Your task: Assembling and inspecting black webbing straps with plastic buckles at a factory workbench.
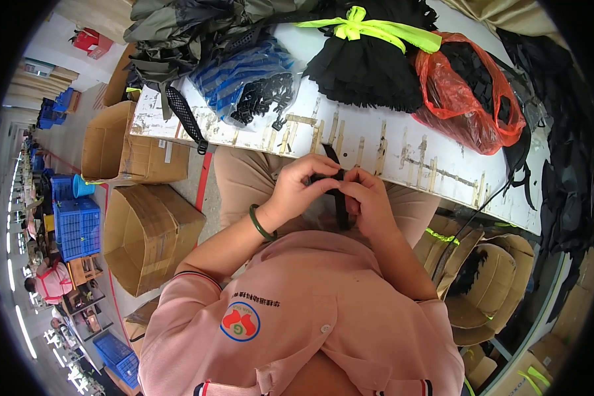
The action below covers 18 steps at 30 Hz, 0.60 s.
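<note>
A narrow black strap is pinched between my two hands, just past the table's near edge and over my lap. My left hand wears a green bangle at the wrist, and its thumb and forefinger close on the strap. From the other side, my right hand grips the same strap, fingertips nearly touching those of the left. One strap end sticks up toward the table, and another hangs down below the fingers. Whether a small buckle sits between the fingertips is hidden.
On the worn white table lie a clear bag of black plastic buckles, black fabric pieces tied with a yellow strip, a red plastic bag and dark garments. Cardboard boxes stand left and right.
</note>
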### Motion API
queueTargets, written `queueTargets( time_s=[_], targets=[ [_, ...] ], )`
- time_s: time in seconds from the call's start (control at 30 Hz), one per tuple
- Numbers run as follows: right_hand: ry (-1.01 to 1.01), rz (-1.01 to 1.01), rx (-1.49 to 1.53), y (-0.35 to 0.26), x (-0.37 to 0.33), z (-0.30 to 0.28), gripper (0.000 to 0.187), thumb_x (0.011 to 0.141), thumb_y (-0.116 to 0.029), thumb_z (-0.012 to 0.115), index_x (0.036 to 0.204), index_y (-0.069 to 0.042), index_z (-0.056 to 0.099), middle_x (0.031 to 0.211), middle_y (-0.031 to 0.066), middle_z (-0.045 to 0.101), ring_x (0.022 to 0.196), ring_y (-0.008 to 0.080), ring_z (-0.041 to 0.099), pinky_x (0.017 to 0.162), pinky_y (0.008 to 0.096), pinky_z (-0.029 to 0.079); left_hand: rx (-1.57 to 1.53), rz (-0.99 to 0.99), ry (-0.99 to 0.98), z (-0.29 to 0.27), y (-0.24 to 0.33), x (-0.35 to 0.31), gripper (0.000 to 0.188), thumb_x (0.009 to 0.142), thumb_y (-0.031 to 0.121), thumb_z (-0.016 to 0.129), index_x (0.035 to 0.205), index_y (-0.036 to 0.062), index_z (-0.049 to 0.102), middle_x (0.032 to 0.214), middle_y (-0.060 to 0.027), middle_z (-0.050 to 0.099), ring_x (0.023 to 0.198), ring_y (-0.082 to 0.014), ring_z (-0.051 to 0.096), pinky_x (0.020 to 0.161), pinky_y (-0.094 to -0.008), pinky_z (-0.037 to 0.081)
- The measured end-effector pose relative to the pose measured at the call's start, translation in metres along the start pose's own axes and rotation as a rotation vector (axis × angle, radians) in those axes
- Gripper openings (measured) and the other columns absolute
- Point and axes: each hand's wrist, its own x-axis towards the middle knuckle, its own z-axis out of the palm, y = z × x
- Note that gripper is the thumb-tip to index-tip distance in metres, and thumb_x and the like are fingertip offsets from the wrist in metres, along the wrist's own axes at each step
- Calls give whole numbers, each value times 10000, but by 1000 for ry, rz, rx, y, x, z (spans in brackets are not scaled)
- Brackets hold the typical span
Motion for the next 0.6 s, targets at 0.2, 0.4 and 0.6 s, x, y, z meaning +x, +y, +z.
queueTargets(
  time_s=[0.2,0.4,0.6],
  targets=[
    [-14,-73,-271,-7,-1,1,100,783,-102,641,739,-50,567,628,-35,507,517,35,412,455,195,294,-415,-255,-41,-2,-9,-5,181,813,-104,615,958,1,588,1066,-91,593,885,-100,566,772,-223,467],
    [-21,3,-229,-2,-1,-4,111,772,-104,648,727,-45,565,641,-35,515,555,33,430,487,194,310,-338,-301,2,2,-1,-7,131,817,-97,616,915,-11,600,1014,-93,612,873,-106,584,763,-227,487],
    [60,-64,-183,2,-1,1,86,766,-101,641,742,-69,565,602,-41,479,460,36,376,411,208,261,-211,-222,110,5,0,-11,138,780,-108,645,877,-12,625,998,-118,632,871,-134,604,760,-238,499]
  ],
)
